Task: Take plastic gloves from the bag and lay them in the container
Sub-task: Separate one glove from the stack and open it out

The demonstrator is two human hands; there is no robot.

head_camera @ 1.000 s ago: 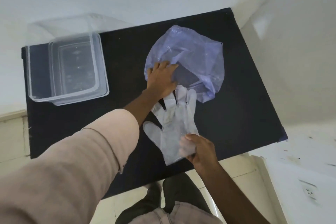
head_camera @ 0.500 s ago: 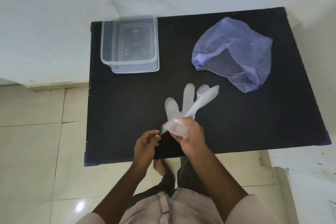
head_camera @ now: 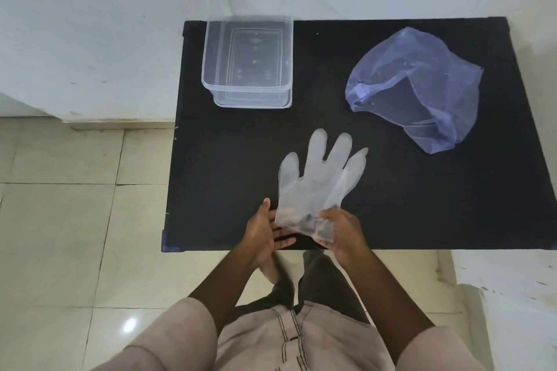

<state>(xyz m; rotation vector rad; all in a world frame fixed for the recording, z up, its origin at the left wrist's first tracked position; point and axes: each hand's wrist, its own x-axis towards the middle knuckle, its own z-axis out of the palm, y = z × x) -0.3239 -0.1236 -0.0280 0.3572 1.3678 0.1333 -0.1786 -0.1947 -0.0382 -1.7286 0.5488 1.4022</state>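
From my head camera, my right hand (head_camera: 340,230) pinches the cuff of a clear plastic glove (head_camera: 319,178), its fingers spread over the black table (head_camera: 391,205). My left hand (head_camera: 265,235) lies open-palmed against the cuff's other side. The empty clear container (head_camera: 247,63) sits far left, the bluish bag (head_camera: 416,87) far right, both well apart from the glove.

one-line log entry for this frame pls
phase: glove out of bag | right hand: holds glove cuff | left hand: at cuff, grip unclear | container: no glove inside | bag: on table
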